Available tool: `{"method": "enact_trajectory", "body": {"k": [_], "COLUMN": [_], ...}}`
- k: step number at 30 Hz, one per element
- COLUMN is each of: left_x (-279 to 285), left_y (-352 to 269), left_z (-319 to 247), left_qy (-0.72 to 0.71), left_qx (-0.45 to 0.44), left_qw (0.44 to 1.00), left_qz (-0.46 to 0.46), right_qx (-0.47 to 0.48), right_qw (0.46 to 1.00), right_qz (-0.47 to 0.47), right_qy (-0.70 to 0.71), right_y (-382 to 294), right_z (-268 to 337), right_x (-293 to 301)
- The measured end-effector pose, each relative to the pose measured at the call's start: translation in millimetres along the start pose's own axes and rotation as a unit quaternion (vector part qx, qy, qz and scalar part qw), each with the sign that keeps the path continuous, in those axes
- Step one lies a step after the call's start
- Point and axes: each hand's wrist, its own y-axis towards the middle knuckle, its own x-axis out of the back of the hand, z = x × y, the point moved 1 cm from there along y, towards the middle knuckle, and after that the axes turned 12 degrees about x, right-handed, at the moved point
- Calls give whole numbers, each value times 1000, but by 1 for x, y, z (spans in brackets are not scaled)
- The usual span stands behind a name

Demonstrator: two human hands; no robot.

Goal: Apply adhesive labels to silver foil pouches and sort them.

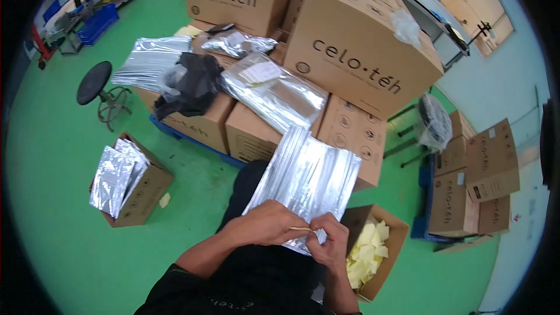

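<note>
A stack of silver foil bags [306, 175] lies across my lap, its far end against the cartons. Over the near end, my left hand [271, 223] is closed with a thin pale strip [301, 228] at its fingers. The strip reaches toward my right hand [328, 238], whose thumb and fingers pinch the foil at the stack's near edge. My fingertips meet there and hide the exact grip. Right of my lap, an open cardboard box [385, 267] holds many yellow paper pieces [367, 251].
Ahead, cardboard cartons [253, 129] on a blue pallet [210, 151] carry a clear-wrapped foil pack [280, 89], a black plastic bag [197, 83] and more foil bags [153, 61]. An open box of foil bags [144, 197] stands left, beyond it a round stool [95, 83]. More cartons [455, 201] stand right.
</note>
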Motion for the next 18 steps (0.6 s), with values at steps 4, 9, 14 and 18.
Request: {"method": "enact_trajectory", "body": {"k": [4,9,14,18], "left_x": [6,5,16,10], "left_y": [0,3,7,7], "left_z": [-2,-3,-32,-41], "left_qy": [38,0,13,21], "left_qx": [15,50,79,71], "left_qw": [999,994,981,982], "left_qz": [-2,-102,-178,-173], "right_qx": [12,27,-88,-125], "right_qw": [1000,997,987,982], "right_qz": [-21,-67,-135,-137], "right_qy": [12,30,0,37], "right_y": [1,7,4,-1], "right_z": [-8,-16,-30,-26], "right_x": [-9,-12,-7,2]}}
